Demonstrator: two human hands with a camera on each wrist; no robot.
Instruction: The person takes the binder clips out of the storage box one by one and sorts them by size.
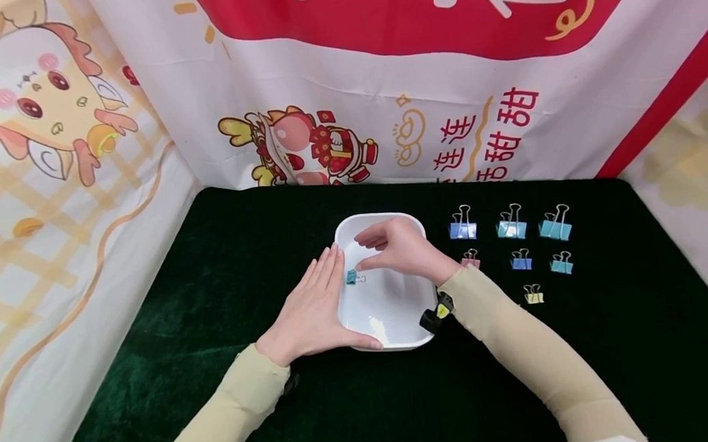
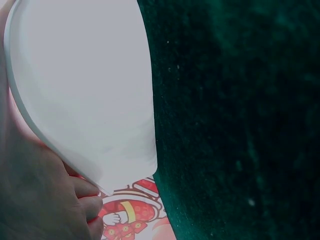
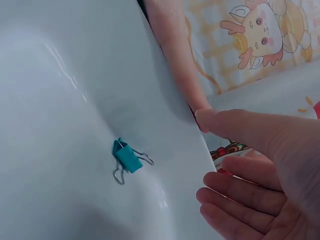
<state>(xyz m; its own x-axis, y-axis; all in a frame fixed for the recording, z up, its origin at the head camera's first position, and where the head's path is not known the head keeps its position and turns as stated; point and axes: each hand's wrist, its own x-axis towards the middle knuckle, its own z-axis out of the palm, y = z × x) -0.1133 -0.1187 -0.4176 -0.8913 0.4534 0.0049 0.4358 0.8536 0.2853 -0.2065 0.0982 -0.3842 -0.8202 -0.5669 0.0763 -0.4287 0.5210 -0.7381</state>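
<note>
A white tray (image 1: 391, 314) lies on the dark green cloth, with a small teal binder clip (image 3: 131, 159) inside, near its left wall. My left hand (image 1: 314, 313) lies along the tray's left side with straight fingers, its thumb stretched over the front rim. Over the tray's far part is my right hand (image 1: 395, 245), its fingers loosely bent and nothing held. The right wrist view shows its thumb and fingers apart, beside the clip and not touching it. In the left wrist view the tray (image 2: 85, 90) hides part of the left hand.
Right of the tray stand several binder clips in rows: blue (image 1: 463, 230), teal (image 1: 555, 230) and a small yellow one (image 1: 535, 298) nearest me. A pink clip (image 1: 470, 261) is partly hidden by my right arm. A printed cloth (image 1: 318, 66) hangs behind the table.
</note>
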